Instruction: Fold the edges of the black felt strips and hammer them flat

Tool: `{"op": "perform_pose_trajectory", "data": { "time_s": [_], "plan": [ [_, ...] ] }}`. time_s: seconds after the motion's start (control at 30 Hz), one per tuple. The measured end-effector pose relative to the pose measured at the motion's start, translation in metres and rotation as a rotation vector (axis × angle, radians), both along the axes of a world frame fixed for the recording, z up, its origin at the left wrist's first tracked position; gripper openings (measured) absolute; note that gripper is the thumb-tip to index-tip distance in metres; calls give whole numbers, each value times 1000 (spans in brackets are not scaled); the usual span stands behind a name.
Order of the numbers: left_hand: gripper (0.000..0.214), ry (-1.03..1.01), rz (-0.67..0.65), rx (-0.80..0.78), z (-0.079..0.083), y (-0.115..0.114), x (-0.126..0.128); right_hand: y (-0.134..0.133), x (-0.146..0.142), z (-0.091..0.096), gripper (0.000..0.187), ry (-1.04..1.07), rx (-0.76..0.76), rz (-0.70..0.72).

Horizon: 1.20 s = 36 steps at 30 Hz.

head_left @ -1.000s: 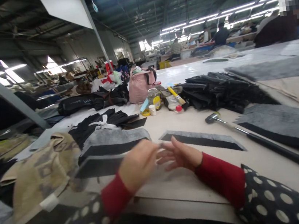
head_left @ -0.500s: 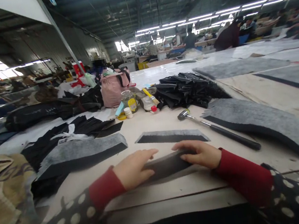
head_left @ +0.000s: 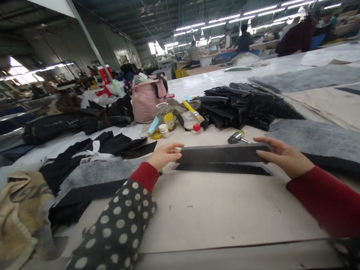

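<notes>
A long dark strip of felt (head_left: 219, 154) is held up just above the table, stretched between my two hands. My left hand (head_left: 164, 154) pinches its left end and my right hand (head_left: 282, 156) grips its right end. Directly under it lies another dark strip with a grey edge (head_left: 224, 169). Behind the held strip, a hammer (head_left: 238, 137) shows only its head. Both my arms wear red cuffs under black sleeves with white dots.
Grey and black felt pieces (head_left: 96, 177) are stacked at the left, a wide grey felt sheet (head_left: 333, 143) lies at the right. A pile of black pieces (head_left: 243, 109), a glass jar (head_left: 166, 116), a brush (head_left: 193, 112) and a pink bag (head_left: 148, 97) stand behind. People work at far tables.
My hands have lifted the dark strip from the near table edge and carried it forward, over the strip lying on the table. The hands are now wider apart.
</notes>
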<state>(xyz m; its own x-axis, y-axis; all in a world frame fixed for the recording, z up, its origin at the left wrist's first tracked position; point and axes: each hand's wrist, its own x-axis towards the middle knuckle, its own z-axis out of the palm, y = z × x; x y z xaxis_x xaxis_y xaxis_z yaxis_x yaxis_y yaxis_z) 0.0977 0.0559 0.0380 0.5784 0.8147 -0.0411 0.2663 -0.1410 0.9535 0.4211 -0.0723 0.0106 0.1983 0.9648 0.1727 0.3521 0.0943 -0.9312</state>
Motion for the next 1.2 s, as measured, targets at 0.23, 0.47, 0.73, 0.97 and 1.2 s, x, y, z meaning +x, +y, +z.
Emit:
{"op": "perform_pose_trajectory", "data": {
  "time_s": [0.23, 0.47, 0.73, 0.97, 1.2],
  "plan": [
    [44, 112, -4, 37, -25, 8, -12, 0, 0, -5, 45, -346, -4, -32],
    [42, 236, -4, 157, -27, 7, -10, 2, -1, -9, 48, -524, -31, -21],
    [43, 350, 27, 265, -27, 5, -9, 1, -7, -8, 43, -597, -14, -33],
    [43, 381, 15, 302, -25, 3, -9, 2, -7, -10, 41, -629, -16, -35],
    [43, 452, 14, 386, -24, 2, -9, 3, -8, -13, 42, -644, -33, -26]
  ]
}}
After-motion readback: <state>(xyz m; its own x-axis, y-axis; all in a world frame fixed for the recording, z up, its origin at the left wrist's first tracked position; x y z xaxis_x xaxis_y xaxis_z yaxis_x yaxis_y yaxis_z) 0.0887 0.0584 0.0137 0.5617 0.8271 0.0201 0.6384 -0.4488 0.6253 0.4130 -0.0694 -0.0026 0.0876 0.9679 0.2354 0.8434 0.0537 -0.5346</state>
